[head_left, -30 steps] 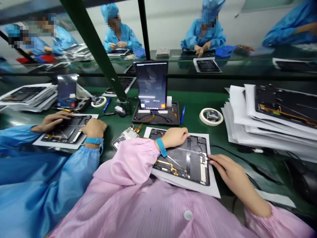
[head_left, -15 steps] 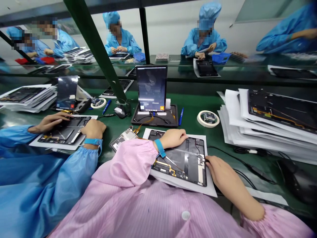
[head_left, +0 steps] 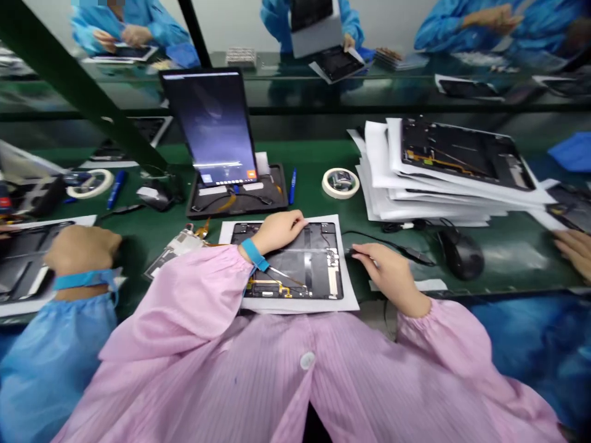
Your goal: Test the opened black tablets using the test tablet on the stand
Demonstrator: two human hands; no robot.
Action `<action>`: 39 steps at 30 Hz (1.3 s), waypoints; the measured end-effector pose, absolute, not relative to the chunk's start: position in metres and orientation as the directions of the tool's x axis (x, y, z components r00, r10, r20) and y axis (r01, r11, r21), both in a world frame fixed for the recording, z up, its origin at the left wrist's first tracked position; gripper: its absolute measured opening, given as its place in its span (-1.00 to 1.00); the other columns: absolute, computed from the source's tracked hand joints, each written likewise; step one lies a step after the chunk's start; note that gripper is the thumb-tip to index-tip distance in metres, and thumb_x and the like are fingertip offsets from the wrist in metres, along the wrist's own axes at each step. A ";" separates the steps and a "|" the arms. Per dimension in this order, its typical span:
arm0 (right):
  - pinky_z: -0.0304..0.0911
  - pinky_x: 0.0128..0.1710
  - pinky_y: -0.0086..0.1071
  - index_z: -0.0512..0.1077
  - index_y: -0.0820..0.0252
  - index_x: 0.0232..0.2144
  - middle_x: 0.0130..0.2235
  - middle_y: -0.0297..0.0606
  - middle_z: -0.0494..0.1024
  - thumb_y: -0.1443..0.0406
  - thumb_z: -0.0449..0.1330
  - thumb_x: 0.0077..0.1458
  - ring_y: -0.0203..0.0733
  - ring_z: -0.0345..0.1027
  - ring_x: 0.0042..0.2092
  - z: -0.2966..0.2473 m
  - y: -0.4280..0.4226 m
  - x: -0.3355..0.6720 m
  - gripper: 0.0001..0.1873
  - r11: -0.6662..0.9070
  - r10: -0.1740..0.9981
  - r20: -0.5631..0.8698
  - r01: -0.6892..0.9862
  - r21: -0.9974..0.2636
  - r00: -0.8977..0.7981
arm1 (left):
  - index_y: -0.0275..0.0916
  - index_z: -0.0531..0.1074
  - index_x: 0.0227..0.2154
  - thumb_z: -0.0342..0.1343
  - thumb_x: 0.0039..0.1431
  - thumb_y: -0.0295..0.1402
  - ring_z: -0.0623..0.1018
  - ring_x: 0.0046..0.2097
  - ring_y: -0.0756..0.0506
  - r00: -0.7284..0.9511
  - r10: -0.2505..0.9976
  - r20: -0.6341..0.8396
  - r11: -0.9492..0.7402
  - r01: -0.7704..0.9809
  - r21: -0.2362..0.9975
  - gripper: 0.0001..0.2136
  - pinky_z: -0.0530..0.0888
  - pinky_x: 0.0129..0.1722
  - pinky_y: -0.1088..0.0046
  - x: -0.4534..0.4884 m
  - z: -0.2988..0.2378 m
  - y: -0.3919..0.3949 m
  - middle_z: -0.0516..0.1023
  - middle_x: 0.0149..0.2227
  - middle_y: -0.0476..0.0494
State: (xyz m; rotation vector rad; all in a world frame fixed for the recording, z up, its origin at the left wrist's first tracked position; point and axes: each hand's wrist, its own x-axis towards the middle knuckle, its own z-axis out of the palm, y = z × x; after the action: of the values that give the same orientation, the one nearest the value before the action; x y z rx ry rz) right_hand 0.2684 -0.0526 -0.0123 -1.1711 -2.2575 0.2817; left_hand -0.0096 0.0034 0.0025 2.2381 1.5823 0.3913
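An opened tablet, dark inside with orange flex cables, lies on a white sheet right in front of me. My left hand, with a blue wrist strap, rests on the tablet's upper left part, its fingers lying bent on the surface and holding nothing. My right hand sits just right of the sheet on the green table. Its fingers are curled together by a black cable; I cannot make out what they pinch.
A lit tablet stands upright in a black tray behind. Also on the table: a blue pen, a tape roll, a stack of sheets with opened tablets, a mouse. A co-worker's hand is at left, another hand at right.
The view has swung right and down. My right hand left the tablet's right edge and moved right, onto the table by the cable. My left hand stayed on the tablet.
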 end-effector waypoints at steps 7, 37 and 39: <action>0.21 -0.19 -0.20 0.51 0.15 -0.15 -0.25 -0.21 0.57 0.28 0.04 0.29 -0.13 0.33 -0.21 -0.005 -0.056 0.262 -0.76 0.661 0.749 0.325 0.686 -0.302 -0.578 | -0.20 0.45 -0.27 -0.13 0.31 -0.18 0.54 -0.25 -0.13 0.334 0.943 0.005 -0.301 0.845 0.442 -0.70 0.35 -0.31 0.42 -0.009 0.002 0.003 0.58 -0.29 -0.11; 0.39 -0.26 -0.20 0.45 0.07 -0.19 -0.25 -0.20 0.55 0.09 0.03 0.24 -0.06 0.45 -0.24 -0.035 -0.035 0.265 -0.71 0.650 0.754 0.395 0.686 -0.328 -0.525 | -0.30 0.48 -0.19 0.19 0.04 -0.34 0.52 -0.04 -0.16 -0.448 0.862 0.238 0.266 0.798 0.541 -0.75 0.41 0.00 0.32 -0.207 0.026 0.049 0.58 -0.10 -0.27; 0.38 -0.26 -0.23 0.46 0.07 -0.19 -0.26 -0.22 0.55 0.08 0.03 0.24 -0.09 0.45 -0.24 -0.034 -0.035 0.265 -0.70 0.647 0.756 0.394 0.691 -0.322 -0.523 | -0.26 0.49 -0.28 0.20 0.05 -0.28 0.53 -0.08 -0.14 -0.446 0.855 0.264 0.249 0.800 0.546 -0.80 0.42 -0.02 0.32 -0.208 0.015 0.052 0.59 -0.15 -0.19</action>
State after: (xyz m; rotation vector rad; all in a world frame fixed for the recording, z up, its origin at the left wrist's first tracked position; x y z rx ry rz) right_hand 0.2652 -0.0346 -0.0342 -1.1277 -2.3626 0.1704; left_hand -0.2083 0.0521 0.0147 1.6034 2.4131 0.9692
